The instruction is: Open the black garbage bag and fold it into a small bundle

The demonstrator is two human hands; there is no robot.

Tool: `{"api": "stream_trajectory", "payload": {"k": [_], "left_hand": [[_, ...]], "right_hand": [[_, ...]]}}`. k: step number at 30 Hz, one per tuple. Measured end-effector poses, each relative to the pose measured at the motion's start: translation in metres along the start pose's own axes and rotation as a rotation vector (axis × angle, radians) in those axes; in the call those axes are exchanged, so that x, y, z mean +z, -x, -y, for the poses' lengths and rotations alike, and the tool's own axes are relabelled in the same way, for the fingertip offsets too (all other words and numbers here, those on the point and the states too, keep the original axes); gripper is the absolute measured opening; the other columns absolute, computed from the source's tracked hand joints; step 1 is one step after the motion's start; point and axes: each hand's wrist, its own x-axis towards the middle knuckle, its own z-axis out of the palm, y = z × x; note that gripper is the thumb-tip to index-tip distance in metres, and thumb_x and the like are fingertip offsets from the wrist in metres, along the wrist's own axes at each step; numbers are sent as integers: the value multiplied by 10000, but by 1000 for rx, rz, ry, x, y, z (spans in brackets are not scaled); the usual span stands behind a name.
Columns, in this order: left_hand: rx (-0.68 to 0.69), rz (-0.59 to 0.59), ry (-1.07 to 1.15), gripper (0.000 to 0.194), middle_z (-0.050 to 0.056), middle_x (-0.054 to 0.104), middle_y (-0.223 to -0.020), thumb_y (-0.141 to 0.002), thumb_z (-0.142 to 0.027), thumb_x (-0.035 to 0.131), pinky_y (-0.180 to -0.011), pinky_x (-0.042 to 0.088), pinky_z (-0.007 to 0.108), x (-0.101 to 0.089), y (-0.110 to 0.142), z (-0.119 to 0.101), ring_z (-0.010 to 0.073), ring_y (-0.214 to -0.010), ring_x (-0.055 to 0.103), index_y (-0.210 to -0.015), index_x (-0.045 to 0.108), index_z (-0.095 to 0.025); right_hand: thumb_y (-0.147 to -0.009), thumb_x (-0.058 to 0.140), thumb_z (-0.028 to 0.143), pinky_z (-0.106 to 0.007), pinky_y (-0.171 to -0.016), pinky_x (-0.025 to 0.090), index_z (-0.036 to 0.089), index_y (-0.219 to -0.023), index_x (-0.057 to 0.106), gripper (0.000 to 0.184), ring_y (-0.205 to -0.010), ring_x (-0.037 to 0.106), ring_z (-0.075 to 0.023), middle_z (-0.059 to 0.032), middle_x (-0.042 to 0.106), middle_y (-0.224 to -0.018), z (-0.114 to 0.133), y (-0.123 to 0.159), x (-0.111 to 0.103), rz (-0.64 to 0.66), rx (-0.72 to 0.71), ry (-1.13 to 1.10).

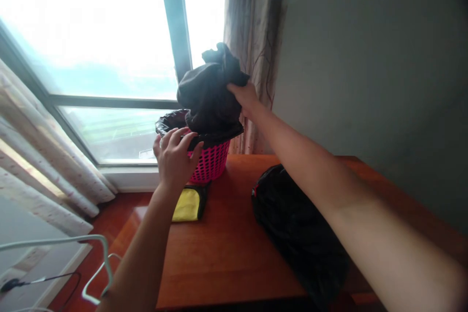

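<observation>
Hanging in bunched, crumpled folds, the black cloth (210,92) looks matte and soft, with a ragged tuft at its top and a rounded bulge on the window side. It is above the pink basket (212,162), at the table's (219,248) far left corner. The right hand (244,96) pinches its side between thumb and fingers, most of those fingers hidden. The left hand (177,153) is spread at the basket's near rim; whether it presses the black liner (215,137) cannot be told. Cloth and hand hide much of the basket's mouth. The right forearm covers part of a dark bag (292,234) reaching the table's near edge, its contents unseen. A yellow cloth (187,204) is partly behind the left wrist.
</observation>
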Motion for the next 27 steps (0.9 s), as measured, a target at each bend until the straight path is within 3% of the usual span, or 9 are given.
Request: {"api": "stream_trajectory", "payload": {"k": [3,8,11,15,17,20,22,25,27], "left_hand": [[-18,29,29,307,85,642,-1252,-949,-387,548,-1095,305,443,9,5,8,281,-1262,500,-1184,681,-241],[-58,21,31,283,77,652,-1172,-949,-380,552,-1054,336,421,10,6,7,276,-1227,512,-1147,704,-247],[-55,15,46,278,76,647,-1180,-950,-368,554,-1059,330,416,11,6,7,269,-1227,509,-1153,703,-251],[-51,6,36,276,69,644,-1181,-948,-370,558,-1063,318,412,12,7,8,266,-1235,503,-1160,697,-260],[-54,1,34,276,69,643,-1181,-949,-366,557,-1068,313,415,13,8,8,266,-1238,502,-1165,693,-261],[-54,-3,37,273,70,641,-1181,-952,-352,551,-1074,310,420,13,9,7,269,-1240,499,-1167,692,-260],[-55,0,39,274,71,639,-1178,-951,-346,549,-1077,312,422,13,8,6,271,-1239,497,-1168,691,-257],[-62,-1,39,275,73,638,-1172,-948,-346,551,-1077,319,422,14,7,6,271,-1225,503,-1163,695,-253],[-62,-5,41,278,76,639,-1172,-949,-351,548,-1077,322,417,15,7,6,268,-1216,507,-1161,697,-249]], "right_hand": [[-793,682,275,-347,-919,541,123,-1122,626,367,-1032,668,-201,-65,716,-1128,-8,14,23,86,47,208],[-743,751,245,-342,-929,504,88,-1037,683,340,-953,643,-188,-37,734,-1014,-16,22,49,457,69,669],[-687,807,239,-321,-887,521,96,-1002,686,367,-876,640,-172,1,735,-919,-18,25,55,567,102,692],[-711,822,455,-299,-847,537,128,-1031,659,485,-870,652,-170,-9,732,-950,-19,29,49,646,138,670],[-828,715,488,-314,-884,519,142,-1011,656,396,-926,657,-187,-41,729,-992,-21,30,40,545,149,677],[-895,636,348,-331,-963,471,183,-976,659,185,-1061,643,-226,-70,717,-1079,-27,31,20,175,221,690],[-899,612,313,-361,-978,462,179,-960,658,154,-1109,629,-259,-102,706,-1108,-35,36,5,5,305,678],[-967,502,355,-422,-907,506,120,-934,664,288,-1046,652,-294,-157,696,-1056,-47,47,-12,-6,432,618],[-992,484,370,-422,-848,540,104,-1002,660,320,-979,667,-261,-138,685,-1053,-53,57,-16,16,491,542]]}}
